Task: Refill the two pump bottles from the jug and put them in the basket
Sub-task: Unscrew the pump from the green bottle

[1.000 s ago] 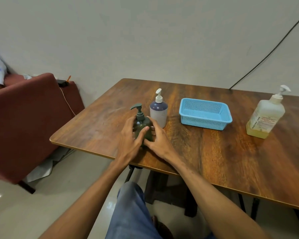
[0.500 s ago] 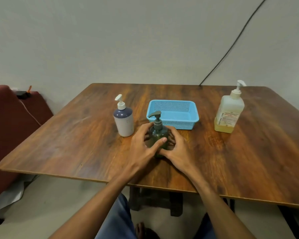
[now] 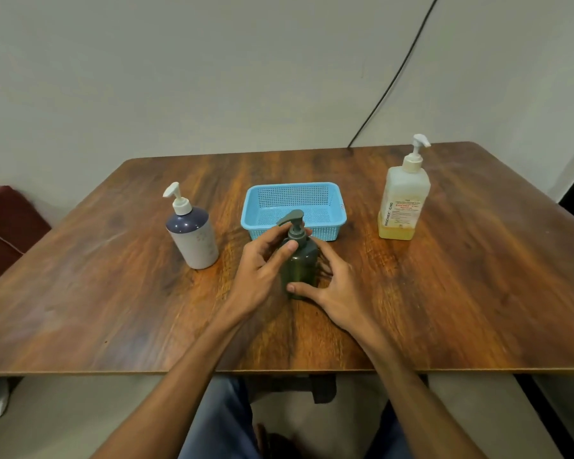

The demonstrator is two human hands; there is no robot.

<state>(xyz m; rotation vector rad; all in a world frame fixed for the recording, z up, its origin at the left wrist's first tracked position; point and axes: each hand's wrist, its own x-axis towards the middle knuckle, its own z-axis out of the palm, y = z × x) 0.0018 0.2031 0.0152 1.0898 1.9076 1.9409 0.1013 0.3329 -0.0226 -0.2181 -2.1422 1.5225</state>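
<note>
Both hands are on the dark green plastic pump bottle (image 3: 300, 264), which stands upright on the brown wooden table (image 3: 113, 293), just in front of the light blue perforated plastic basket (image 3: 327, 232). The left hand (image 3: 262, 270) curls round the bottle's shoulder and neck, thumb pressed on the shoulder and fingertips up by the pump collar. The right hand (image 3: 337, 288) grasps lower down, thumb across the base on the near side and fingers wrapped behind. To the left, well apart, the round white bottle with a navy top and white pump (image 3: 193, 235) stands untouched. To the right of the basket is the tall translucent jug (image 3: 403, 200), white pump on top, with yellow liquid low inside. A black cable (image 3: 388, 91) runs down the wall behind it.
</note>
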